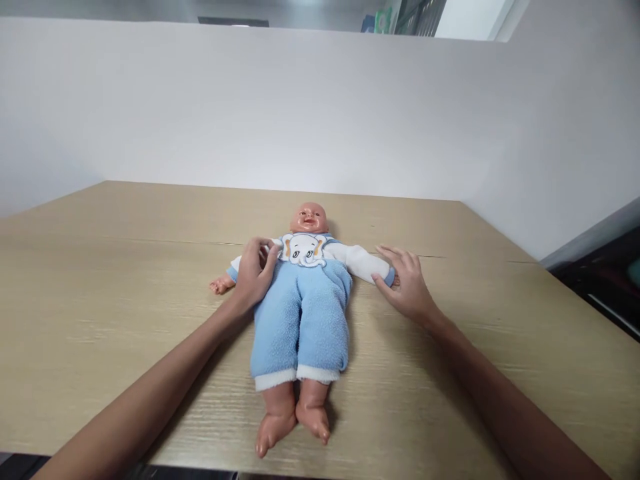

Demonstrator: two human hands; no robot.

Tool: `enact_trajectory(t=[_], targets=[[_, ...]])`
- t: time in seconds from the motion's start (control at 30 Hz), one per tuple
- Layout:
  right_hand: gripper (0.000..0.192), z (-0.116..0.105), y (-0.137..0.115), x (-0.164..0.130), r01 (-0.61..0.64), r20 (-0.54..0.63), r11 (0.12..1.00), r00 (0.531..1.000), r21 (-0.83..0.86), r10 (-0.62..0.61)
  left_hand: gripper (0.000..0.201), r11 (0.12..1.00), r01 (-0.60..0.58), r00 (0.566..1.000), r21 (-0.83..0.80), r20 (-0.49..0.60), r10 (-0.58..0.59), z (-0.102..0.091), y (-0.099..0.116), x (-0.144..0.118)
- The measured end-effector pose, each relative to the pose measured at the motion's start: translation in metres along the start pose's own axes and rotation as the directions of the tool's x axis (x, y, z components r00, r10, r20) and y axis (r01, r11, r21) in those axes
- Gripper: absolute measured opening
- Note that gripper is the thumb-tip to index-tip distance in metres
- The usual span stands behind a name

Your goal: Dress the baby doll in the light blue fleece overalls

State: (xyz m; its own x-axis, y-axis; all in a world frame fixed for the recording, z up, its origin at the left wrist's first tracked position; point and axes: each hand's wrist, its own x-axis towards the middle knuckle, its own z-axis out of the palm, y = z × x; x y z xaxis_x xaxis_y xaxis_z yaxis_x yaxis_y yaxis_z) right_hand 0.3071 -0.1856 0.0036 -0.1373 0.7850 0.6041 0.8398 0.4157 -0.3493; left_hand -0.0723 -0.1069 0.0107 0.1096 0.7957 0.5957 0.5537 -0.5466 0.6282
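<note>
On the light wooden table (150,267) lies a plastic baby doll in blue fleece overalls (303,293), left hand (254,273) pinching its shoulder strap, right hand (407,283) spread flat over its cuff, seemingly undressing, needing a gentle pull.

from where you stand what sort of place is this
Probably an office desk or partitioned workstation: a wood-grain table, plain white divider panels around it, and shelving glimpsed over the top. A baby doll lies on it.

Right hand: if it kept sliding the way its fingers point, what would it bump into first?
Probably the doll's white sleeve. The right hand lies flat on the table, its fingers pointing up and left at the doll and already touching the blue cuff.
</note>
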Motion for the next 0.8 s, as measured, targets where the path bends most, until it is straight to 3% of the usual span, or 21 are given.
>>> enact_trajectory(t=[0.1,0.17,0.23,0.3,0.43,0.57,0.8], targets=[[0.045,0.007,-0.04,0.004,-0.008,0.011,0.97,1.0,0.244,0.006,0.032,0.994,0.007,0.986,0.11,0.165,-0.025,-0.015,-0.018,-0.017],[0.04,0.02,-0.059,0.007,-0.113,0.1,0.876,0.992,0.469,0.074,0.035,0.988,-0.033,0.966,0.153,0.259,-0.008,-0.023,-0.025,-0.023],[0.038,0.036,-0.066,0.012,-0.242,0.201,0.747,0.969,0.62,0.147,0.036,0.99,-0.029,0.95,0.141,0.311,-0.017,-0.027,-0.032,-0.024],[0.037,0.05,-0.065,0.019,-0.326,0.257,0.684,0.945,0.653,0.204,0.036,0.995,0.003,0.939,0.098,0.341,-0.037,-0.028,-0.037,-0.022],[0.041,0.064,-0.054,0.033,-0.389,0.316,0.702,0.918,0.597,0.241,0.037,0.993,0.095,0.929,-0.071,0.366,-0.063,-0.024,-0.045,-0.014],[0.042,0.07,-0.046,0.036,-0.414,0.378,0.604,0.905,0.681,0.195,0.037,0.959,0.179,0.935,-0.219,0.341,-0.096,-0.017,-0.045,-0.008],[0.044,0.083,-0.038,0.029,-0.425,0.326,0.429,0.901,0.797,0.287,0.034,0.991,0.108,0.977,-0.084,0.191,-0.09,-0.004,-0.044,-0.011]])
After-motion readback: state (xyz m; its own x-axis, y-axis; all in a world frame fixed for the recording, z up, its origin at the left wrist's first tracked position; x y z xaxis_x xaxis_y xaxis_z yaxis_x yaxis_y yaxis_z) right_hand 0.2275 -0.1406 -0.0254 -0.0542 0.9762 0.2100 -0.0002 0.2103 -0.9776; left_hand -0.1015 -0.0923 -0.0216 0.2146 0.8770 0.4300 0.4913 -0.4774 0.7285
